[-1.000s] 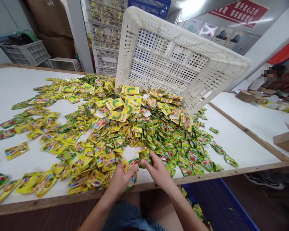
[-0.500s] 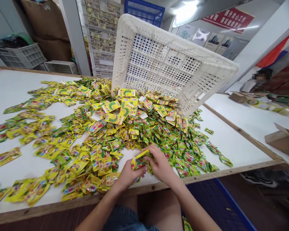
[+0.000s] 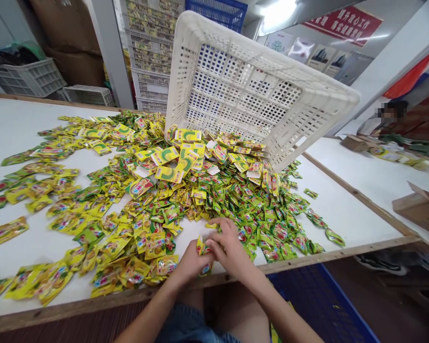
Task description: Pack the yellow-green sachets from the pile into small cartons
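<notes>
My left hand (image 3: 193,261) is closed around a small yellow-and-green printed carton (image 3: 199,245), just above the table's near edge. Thumb and fingers of my right hand (image 3: 229,244) press against the carton from the right, covering most of it. By the right fingertips a yellow piece (image 3: 210,226) sticks out; whether it is the carton's flap or a packet, I cannot tell. Around both hands lies a heap of small packets, yellow ones (image 3: 155,245) to the left and green ones (image 3: 280,232) to the right. Several flat yellow cartons (image 3: 169,174) rest on top of the heap.
A white perforated crate (image 3: 264,52) lies tipped behind the heap, its mouth facing me. Wooden strips (image 3: 343,255) edge the white table. Below it on the right is a blue crate (image 3: 318,295). A cardboard box (image 3: 420,209) and another person (image 3: 373,119) are further right.
My right hand has shifted slightly left and down over the carton, hiding more of it. The yellow upper part of the carton that showed between the hands is mostly covered now.
</notes>
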### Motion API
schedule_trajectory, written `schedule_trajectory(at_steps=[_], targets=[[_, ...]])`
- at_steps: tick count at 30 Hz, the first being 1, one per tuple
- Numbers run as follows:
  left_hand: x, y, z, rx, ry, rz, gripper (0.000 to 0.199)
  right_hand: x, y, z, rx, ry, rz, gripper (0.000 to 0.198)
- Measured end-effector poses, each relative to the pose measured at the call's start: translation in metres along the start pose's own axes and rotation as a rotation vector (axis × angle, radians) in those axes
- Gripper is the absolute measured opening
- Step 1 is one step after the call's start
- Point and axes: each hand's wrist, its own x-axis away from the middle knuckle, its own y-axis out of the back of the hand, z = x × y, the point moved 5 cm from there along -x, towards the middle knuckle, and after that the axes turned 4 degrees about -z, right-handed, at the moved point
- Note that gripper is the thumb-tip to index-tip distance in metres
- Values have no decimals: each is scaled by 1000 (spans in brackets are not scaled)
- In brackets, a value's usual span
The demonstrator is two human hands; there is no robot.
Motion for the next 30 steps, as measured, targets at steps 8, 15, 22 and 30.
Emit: schedule_trajectory(at_steps=[8,15,22,30], targets=[[8,11,5,54,-56,-173,51,32,-16,-28,-555,-295,-73,23],[23,13,-1,-32,-153,-267,35,38,-22,-44,-600,-348,-204,16],[22,24,-2,-144,-154,-238,17,25,-22,-37,-488,-219,-120,19],[26,22,-13,-140,-238,-274,18,21,-20,-30,-523,-176,-108,16]])
